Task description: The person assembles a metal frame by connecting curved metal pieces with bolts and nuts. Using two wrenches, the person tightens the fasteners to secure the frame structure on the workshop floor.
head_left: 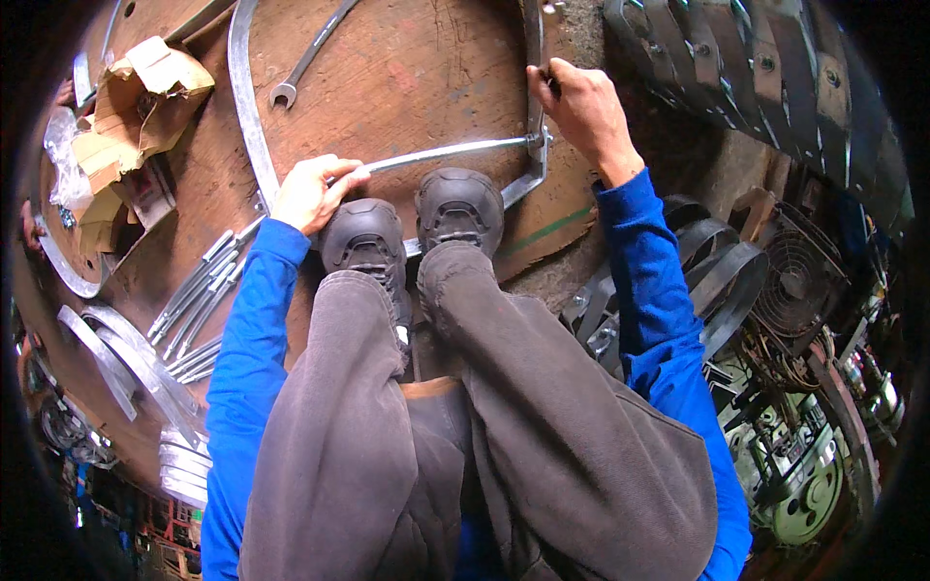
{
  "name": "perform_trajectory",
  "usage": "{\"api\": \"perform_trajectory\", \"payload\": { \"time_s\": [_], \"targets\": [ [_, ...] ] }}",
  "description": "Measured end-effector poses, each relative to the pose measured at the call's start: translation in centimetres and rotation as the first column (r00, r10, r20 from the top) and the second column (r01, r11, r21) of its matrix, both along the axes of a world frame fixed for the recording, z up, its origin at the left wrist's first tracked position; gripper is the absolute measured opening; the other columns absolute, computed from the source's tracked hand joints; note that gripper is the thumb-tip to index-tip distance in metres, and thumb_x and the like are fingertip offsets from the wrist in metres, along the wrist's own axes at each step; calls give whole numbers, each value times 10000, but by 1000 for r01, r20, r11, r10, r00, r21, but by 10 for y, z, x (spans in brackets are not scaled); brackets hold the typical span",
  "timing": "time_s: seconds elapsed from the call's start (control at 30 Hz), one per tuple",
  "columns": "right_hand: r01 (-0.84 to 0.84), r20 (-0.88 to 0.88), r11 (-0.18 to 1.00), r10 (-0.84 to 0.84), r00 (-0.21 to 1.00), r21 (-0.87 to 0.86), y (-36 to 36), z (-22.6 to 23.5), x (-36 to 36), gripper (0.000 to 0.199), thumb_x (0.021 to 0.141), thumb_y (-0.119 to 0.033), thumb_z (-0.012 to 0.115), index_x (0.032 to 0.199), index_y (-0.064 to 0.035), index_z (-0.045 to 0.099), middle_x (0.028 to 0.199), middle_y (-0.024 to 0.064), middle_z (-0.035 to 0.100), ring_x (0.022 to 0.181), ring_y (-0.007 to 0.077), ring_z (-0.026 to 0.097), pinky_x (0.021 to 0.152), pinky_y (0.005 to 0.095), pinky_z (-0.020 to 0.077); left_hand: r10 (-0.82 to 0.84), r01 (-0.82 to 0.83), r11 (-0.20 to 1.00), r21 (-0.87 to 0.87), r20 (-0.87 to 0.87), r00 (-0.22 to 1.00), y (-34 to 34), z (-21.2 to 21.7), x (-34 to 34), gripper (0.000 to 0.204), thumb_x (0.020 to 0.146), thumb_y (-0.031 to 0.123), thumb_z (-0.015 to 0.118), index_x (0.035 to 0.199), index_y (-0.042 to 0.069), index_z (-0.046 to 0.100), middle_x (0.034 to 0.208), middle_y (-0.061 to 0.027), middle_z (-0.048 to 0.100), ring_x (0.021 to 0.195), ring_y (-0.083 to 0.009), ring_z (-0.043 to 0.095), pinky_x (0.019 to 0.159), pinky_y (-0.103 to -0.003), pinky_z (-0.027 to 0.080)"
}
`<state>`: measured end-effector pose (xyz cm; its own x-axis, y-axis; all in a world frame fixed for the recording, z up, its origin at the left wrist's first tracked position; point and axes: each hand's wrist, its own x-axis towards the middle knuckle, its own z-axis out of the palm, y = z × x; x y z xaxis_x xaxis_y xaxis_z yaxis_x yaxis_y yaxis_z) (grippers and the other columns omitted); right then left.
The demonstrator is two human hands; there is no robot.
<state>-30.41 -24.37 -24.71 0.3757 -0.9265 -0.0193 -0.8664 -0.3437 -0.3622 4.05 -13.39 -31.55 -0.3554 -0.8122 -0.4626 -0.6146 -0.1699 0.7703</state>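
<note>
A slim silvery metal rod (446, 152) runs across a bent flat metal bar (535, 116), its right end meeting the bar at a bolt with a nut (544, 138). My left hand (315, 194) is closed on the rod's left end, thumb and fingers pinching it. Higher up on the right, my right hand (586, 111) has its fingers curled at the bar's upright side, the fingertips overlapping its edge. Whether a small part also sits in those fingers is hidden. My shoes (459, 208) stand close below the rod, over the lower stretch of the bar.
An open-end wrench (308, 56) lies on the wooden board (417, 58). To the left are a torn cardboard box (145, 107), several threaded rods (199, 290) and curved metal strips (136, 358). On the right stand dark banded metal (765, 68), metal hoops (722, 276) and a round fan grille (792, 281).
</note>
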Motion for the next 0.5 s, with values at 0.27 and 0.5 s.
{"api": "perform_trajectory", "payload": {
  "time_s": [0.27,0.5],
  "targets": [
    [89,-43,996,-88,995,4,15,0,-7,333,891,-267,622,695,-23,509,634,209,585,614,404,600,558,465,491,-2,0,997,-78,-22,1000,4,-4,0,228,891,205,654,1008,13,691,797,-99,655,746,-197,612,695,-323,463],
    [181,324,983,-164,932,-24,159,-12,-32,184,791,13,686,967,-16,640,762,137,650,666,242,673,591,315,533,13,-15,999,-44,-45,999,5,-6,-2,228,893,208,651,1000,10,687,819,-104,665,765,-200,626,716,-315,472]
  ]
}}
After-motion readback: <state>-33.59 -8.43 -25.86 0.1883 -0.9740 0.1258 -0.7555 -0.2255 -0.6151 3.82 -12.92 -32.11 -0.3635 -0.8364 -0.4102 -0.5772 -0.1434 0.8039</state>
